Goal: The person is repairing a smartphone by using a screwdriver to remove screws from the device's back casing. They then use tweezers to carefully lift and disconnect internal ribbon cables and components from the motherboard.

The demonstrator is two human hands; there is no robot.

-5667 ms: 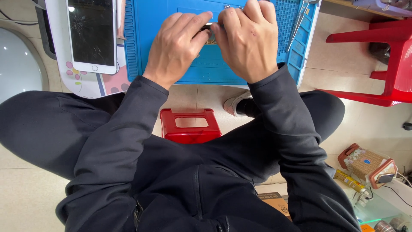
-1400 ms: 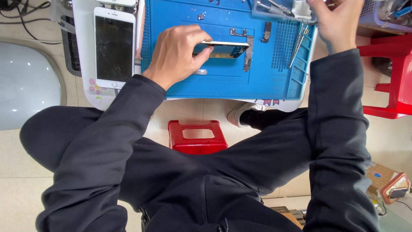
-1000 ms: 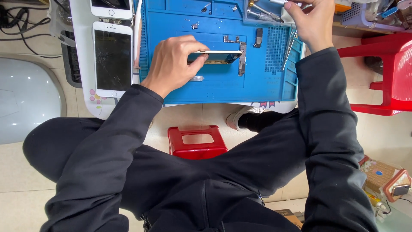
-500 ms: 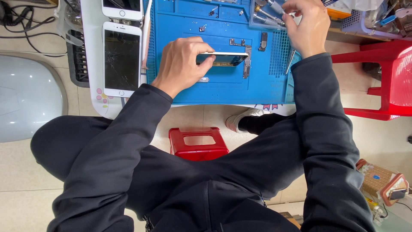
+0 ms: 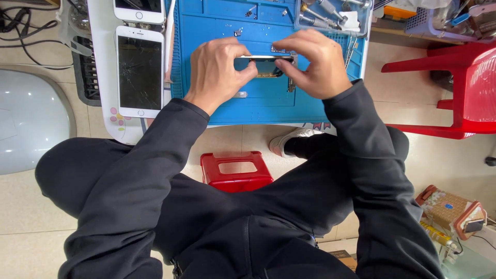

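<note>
Since the camera looks straight down, the nearest stuff is the person's black sleeves and dark trousers, with a small red stool (image 5: 236, 171) on the tiled floor between the legs and one white shoe (image 5: 285, 142) poking out just under the table edge. Off to the right on the floor sits a woven box (image 5: 448, 209), and a red plastic chair (image 5: 454, 88) stands beside the table.

Moving up, both hands are over a blue work mat (image 5: 268, 106). The left hand (image 5: 216, 70) is clamped on the left end of a thin phone part (image 5: 266, 58), thumb and fingers pinching it. The right hand (image 5: 315, 64) pinches the right end the same way, so the piece is held edge-on just above the mat, right between the two hands. Can't tell exactly what the part is, it's mostly hidden by fingers.

Left of the mat lies a white phone (image 5: 139, 72) with a cracked screen, and a second white phone (image 5: 139, 10) sits just beyond it. At the far edge, a clear tray (image 5: 333, 13) holds screwdrivers.
</note>
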